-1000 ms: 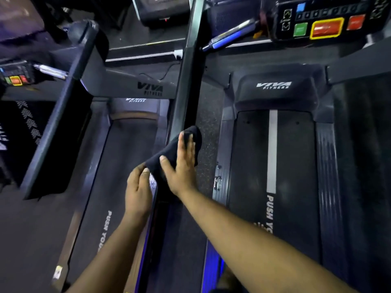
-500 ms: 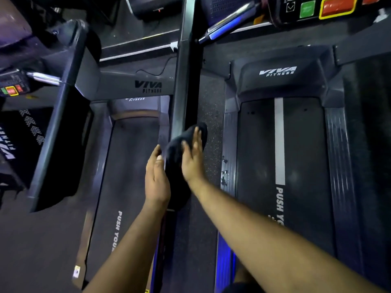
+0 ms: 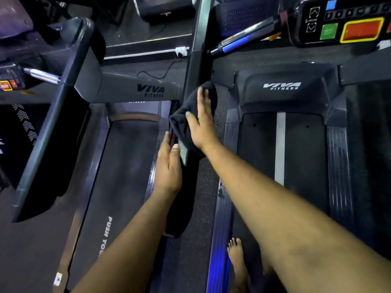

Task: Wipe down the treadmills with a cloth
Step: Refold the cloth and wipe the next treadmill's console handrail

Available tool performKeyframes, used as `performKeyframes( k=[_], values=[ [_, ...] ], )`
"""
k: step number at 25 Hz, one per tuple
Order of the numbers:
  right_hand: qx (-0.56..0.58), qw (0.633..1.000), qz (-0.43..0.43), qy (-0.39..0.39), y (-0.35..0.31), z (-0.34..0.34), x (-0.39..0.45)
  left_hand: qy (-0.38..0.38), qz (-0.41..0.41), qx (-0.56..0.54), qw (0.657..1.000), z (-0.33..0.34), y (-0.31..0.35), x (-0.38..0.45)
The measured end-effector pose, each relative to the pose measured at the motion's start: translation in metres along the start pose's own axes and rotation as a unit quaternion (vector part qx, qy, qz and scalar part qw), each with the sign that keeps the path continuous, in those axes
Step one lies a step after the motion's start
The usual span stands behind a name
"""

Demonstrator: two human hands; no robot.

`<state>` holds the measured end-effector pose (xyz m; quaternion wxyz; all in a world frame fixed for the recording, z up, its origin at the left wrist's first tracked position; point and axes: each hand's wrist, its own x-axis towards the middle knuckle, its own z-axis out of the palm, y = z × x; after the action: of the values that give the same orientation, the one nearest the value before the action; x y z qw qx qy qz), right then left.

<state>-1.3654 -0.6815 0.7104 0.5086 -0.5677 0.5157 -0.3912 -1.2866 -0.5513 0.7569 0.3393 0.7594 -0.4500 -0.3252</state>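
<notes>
We press the cloth [image 3: 191,115] on the rail [image 3: 195,66] with our flat right hand [image 3: 202,123]; left hand [image 3: 169,166] flat too. Both treadmills' belts look unwiped.

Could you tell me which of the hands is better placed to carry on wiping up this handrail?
Right. The right hand lies flat on the cloth over the handrail; the left hand rests beside the rail, off the cloth.

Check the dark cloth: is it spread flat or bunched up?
Bunched. The dark cloth wraps in thick folds around the grey treadmill handrail, under the flat right hand.
</notes>
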Motion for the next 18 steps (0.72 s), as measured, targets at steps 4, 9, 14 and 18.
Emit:
performKeyframes(
  k=[4, 9, 14, 18],
  values=[
    [0.010, 0.998, -0.059, -0.015, 0.011, 0.003, -0.034, -0.057, 0.064, 0.079, 0.993, 0.005, -0.004, 0.006],
    [0.009, 0.998, -0.061, -0.010, 0.013, -0.002, 0.020, -0.062, 0.049, 0.189, 0.979, 0.005, -0.001, 0.011],
    [-0.146, 0.987, -0.069, -0.015, -0.012, -0.019, 0.096, -0.055, 0.039, 0.236, 0.970, 0.008, 0.004, 0.009],
    [-0.187, 0.965, -0.177, -0.056, -0.002, -0.009, 0.044, -0.052, 0.042, 0.230, 0.971, 0.007, 0.008, 0.009]
  ],
)
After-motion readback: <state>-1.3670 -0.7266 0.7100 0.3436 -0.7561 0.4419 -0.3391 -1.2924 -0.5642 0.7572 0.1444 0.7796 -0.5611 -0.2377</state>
